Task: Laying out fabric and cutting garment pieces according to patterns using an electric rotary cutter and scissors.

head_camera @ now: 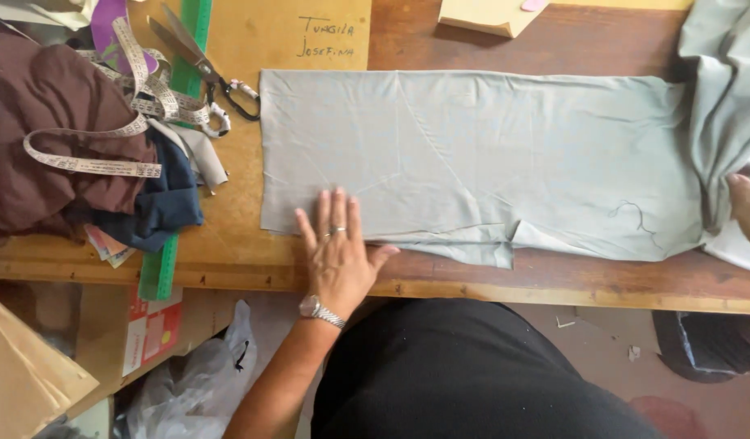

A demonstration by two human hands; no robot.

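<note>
A long piece of pale grey-green fabric point(472, 154) lies spread flat across the wooden worktable point(228, 236). My left hand point(338, 248) rests flat, fingers apart, on the fabric's near left edge; it wears a ring and a wristwatch. My right hand point(749, 207) is at the far right edge of view, fingers on the bunched folds of the same fabric point(720, 97); only part of the hand shows. A dark loose thread point(635, 213) lies on the cloth near the right.
Scissors point(200, 61) lie at the back left beside a green ruler point(184, 77) and a coiled measuring tape point(139, 89). Brown point(41, 130) and navy point(163, 203) cloth are heaped at the left. Cardboard pieces point(293, 32) sit behind. Plastic bags point(196, 382) lie below the table.
</note>
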